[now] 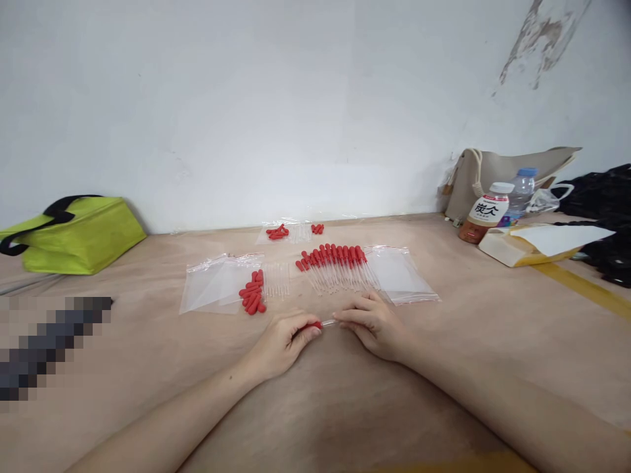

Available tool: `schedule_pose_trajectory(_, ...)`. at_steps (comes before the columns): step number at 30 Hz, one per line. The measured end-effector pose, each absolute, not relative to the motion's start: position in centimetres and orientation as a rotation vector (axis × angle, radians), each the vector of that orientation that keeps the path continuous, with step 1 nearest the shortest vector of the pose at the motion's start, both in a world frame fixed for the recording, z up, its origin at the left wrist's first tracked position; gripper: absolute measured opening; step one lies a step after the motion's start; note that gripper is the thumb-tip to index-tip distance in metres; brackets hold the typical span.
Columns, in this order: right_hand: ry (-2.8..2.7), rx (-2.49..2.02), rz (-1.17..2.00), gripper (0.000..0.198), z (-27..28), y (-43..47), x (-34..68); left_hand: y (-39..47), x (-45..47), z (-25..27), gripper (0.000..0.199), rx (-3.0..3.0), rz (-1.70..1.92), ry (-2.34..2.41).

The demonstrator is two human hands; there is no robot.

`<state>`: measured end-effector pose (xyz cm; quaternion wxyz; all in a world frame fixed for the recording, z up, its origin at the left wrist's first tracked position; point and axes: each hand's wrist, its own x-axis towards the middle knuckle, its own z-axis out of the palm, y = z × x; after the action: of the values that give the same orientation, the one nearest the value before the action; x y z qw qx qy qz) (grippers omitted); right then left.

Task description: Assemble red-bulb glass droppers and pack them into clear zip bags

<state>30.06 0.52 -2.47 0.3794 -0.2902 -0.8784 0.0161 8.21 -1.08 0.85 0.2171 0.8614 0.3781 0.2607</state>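
Note:
My left hand pinches a red rubber dropper bulb between thumb and fingers. A clear dropper tube runs from the bulb's open end to the fingertips of my right hand, which are closed on it. How deep the tube sits in the bulb I cannot tell. Beyond my left hand lie a pile of loose red bulbs and a row of bare clear tubes. Behind my right hand, droppers with red bulbs fitted lie side by side in a fanned row.
Clear zip bags lie at left and right. Another bag by the wall bears more bulbs and tubes. A lime-green bag stands far left. On the right are a brown drink bottle, a water bottle and a beige bag.

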Motion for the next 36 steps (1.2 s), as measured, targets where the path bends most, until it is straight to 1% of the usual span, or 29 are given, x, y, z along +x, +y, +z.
schedule_pose_trajectory(5,-2.347,-0.723,-0.09,0.027,-2.2,0.8,30.0,-1.0,8.0,0.7,0.024,2.459,0.678,1.006)
schedule_pose_trajectory(11,-2.314,-0.755,-0.289,0.025,-1.8,-0.1,29.4,-0.9,8.0,0.4,0.025,2.508,0.68,1.036)
schedule_pose_trajectory(22,-2.344,-0.815,-0.042,0.018,-1.5,-0.4,28.2,-0.9,8.0,0.4,0.024,2.505,0.666,1.031)
schedule_pose_trajectory(33,-2.368,-0.913,0.009,0.017,-2.0,0.2,27.2,-0.3,8.0,0.1,0.022,2.486,0.701,1.044)
schedule_pose_trajectory(36,-2.392,-0.951,-0.041,0.019,-1.7,0.1,27.2,0.0,8.0,0.1,0.022,2.441,0.701,1.06)
